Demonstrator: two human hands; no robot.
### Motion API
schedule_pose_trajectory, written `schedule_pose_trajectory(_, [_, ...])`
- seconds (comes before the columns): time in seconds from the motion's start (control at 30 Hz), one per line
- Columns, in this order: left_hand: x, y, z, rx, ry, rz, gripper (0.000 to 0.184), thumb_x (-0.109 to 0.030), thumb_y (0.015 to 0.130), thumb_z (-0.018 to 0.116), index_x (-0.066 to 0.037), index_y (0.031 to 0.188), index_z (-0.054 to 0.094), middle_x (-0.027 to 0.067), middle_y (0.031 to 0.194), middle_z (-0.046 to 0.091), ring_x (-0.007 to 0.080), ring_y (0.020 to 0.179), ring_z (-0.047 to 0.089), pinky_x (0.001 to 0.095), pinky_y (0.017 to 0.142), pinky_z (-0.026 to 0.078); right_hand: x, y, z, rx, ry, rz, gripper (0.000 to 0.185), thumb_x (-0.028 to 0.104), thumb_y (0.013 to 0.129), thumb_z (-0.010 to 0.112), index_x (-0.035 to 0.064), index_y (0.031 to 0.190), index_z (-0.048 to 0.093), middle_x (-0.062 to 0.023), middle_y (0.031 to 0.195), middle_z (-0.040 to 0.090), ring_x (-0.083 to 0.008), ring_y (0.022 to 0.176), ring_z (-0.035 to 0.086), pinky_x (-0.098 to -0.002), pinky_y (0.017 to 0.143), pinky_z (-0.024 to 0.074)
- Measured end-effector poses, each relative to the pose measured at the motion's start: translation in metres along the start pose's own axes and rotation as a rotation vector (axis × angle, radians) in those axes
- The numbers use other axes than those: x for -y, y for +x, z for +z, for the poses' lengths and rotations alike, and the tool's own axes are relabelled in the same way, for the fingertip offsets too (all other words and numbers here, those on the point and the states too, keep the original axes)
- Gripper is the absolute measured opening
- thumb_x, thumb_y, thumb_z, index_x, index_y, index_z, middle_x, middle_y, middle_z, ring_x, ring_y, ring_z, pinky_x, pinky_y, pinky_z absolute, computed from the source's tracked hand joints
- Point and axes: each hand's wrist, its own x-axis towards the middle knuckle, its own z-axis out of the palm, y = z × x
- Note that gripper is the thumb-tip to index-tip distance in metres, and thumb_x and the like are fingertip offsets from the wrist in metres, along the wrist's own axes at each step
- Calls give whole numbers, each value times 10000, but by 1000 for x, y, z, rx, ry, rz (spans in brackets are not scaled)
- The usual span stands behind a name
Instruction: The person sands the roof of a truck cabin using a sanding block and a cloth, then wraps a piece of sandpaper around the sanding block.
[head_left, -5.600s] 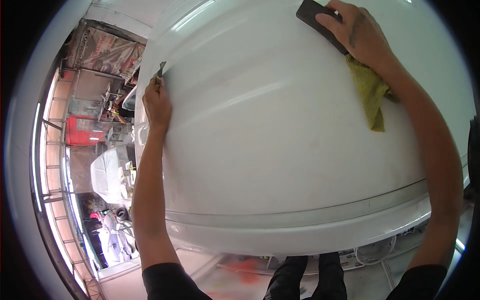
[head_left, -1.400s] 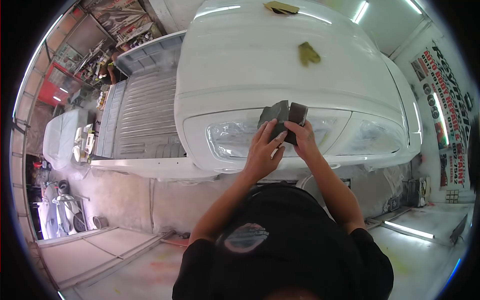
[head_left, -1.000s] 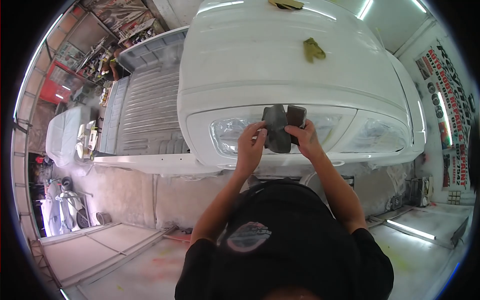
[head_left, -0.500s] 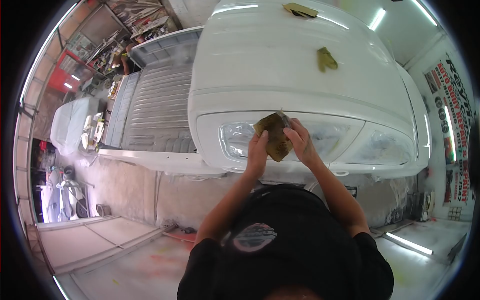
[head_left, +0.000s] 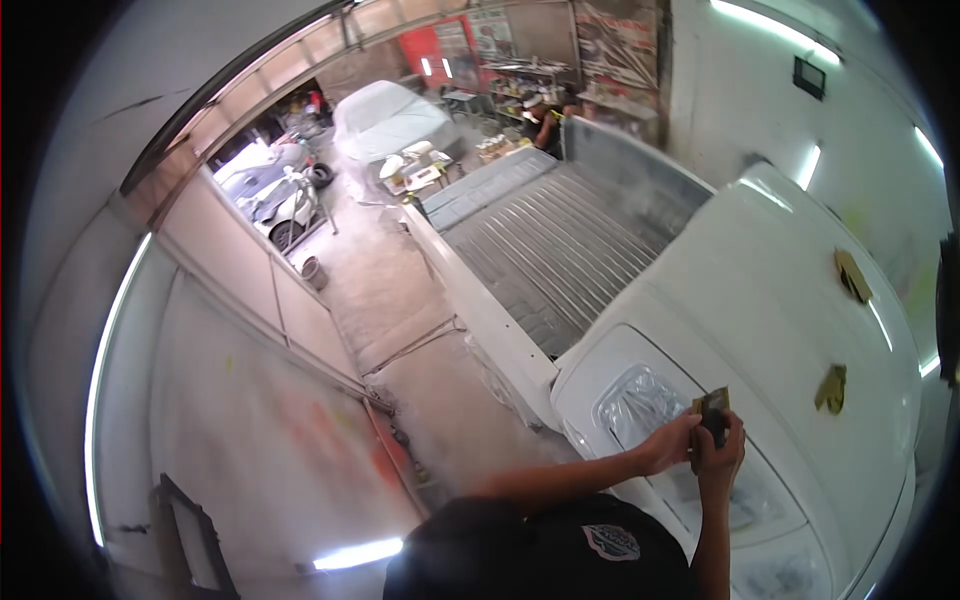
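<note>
Both hands hold a yellow-brown sheet of sandpaper (head_left: 713, 404) with a dark face, above the side of a white pickup truck's cab (head_left: 745, 290). My left hand (head_left: 668, 445) grips its left edge, and my right hand (head_left: 722, 452) has its fingers closed round the right side. Below them, clear plastic film (head_left: 638, 402) covers the side window. On the roof lie a crumpled yellow-brown piece (head_left: 831, 389) and, farther back, a yellow-brown block-like piece (head_left: 852, 277), both apart from my hands.
Behind the cab stretches the ribbed truck bed (head_left: 565, 235). Another person (head_left: 545, 132) is beyond the tailgate, near cluttered shelves. A covered car (head_left: 390, 125) stands at the back, with a small table (head_left: 413, 170) of items before it. A bucket (head_left: 314, 273) sits by the left wall panels.
The view has swung left toward the truck bed and the shop behind it. My hands have turned the sandpaper so it appears narrower, with a dark face showing.
</note>
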Motion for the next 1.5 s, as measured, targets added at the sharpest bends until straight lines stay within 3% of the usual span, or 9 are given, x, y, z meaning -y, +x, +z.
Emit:
schedule_pose_trajectory(0.2, [-23, -9, -27, 231, -196, -4, 495, -287, 1090, 446, -65, 1529, 388, 112, 1427, 546, 276, 1301, 558, 507, 1109, 456, 16, 18, 7, 3, 55, -99, 376, 139, 891, 673, -29, 1222, 614, -201, 1203, 635, -372, 1064, 643, -445, 885, 525])
schedule_pose_trajectory(0.63, [-53, -27, 12, -216, 562, 461, 426, -111, 976, 691, 2, 1378, 610, 119, 1257, 665, 218, 1140, 665, 374, 960, 573, 56, 33, 6, 178, 225, -232, 442, 38, 893, 450, -75, 1269, 656, -250, 1219, 641, -401, 1091, 654, -444, 944, 520])
schedule_pose_trajectory(0.97, [-41, -17, -28, -280, 573, 472, 506, -151, 943, 742, -9, 1357, 489, 140, 1195, 668, 211, 1104, 660, 360, 947, 547, 69, 51, -12, 247, -67, -407, 306, 2, 850, 623, -30, 1143, 705, -233, 1115, 678, -427, 1004, 656, -490, 882, 532])
schedule_pose_trajectory(1.07, [-43, -19, -39, -350, 476, 410, 565, -206, 940, 758, -18, 1380, 457, 136, 1176, 670, 201, 1074, 656, 359, 913, 542, 104, 69, -41, 363, -58, -434, 293, 10, 828, 667, -11, 1114, 727, -210, 1063, 697, -386, 961, 679, -477, 846, 546])
schedule_pose_trajectory(1.17, [-49, -26, -57, -432, 437, 414, 593, -246, 933, 768, -22, 1385, 457, 131, 1160, 669, 197, 1045, 657, 354, 882, 540, 150, 69, -81, 1009, 108, -224, 226, 66, 857, 736, 26, 1079, 754, -153, 997, 739, -300, 900, 720, -394, 758, 578])
schedule_pose_trajectory(1.23, [-54, -30, -76, -477, 424, 442, 594, -249, 929, 771, -24, 1386, 466, 133, 1164, 669, 201, 1032, 660, 357, 854, 554, 164, 64, -98, 1213, 262, -513, 181, 104, 920, 714, -15, 1052, 749, -166, 1024, 750, -299, 941, 737, -363, 778, 588])
schedule_pose_trajectory(1.33, [-67, -47, -88, -583, 405, 432, 576, -233, 928, 772, -25, 1377, 477, 137, 1158, 673, 201, 1030, 669, 362, 825, 572, 204, 55, -125, 1248, 478, -587, 214, 39, 784, 830, 3, 986, 770, -147, 947, 759, -284, 865, 752, -334, 781, 598])
schedule_pose_trajectory(1.43, [-74, -57, -94, -635, 353, 416, 521, -200, 940, 765, 0, 1341, 499, 142, 1136, 679, 207, 988, 695, 367, 802, 593, 214, 36, -115, 1217, 900, -913, 541, 429, 881, 724, -98, 1004, 740, -177, 902, 678, -312, 671, 627, -426, 658, 505])
schedule_pose_trajectory(1.5, [-78, -62, -91, -660, 375, 417, 535, -209, 938, 768, 17, 1335, 490, 142, 1110, 680, 198, 946, 702, 358, 771, 598, 249, 43, -119, 1242, 949, -945, 467, 347, 874, 753, -97, 1019, 737, -184, 903, 679, -289, 678, 628, -406, 623, 491])
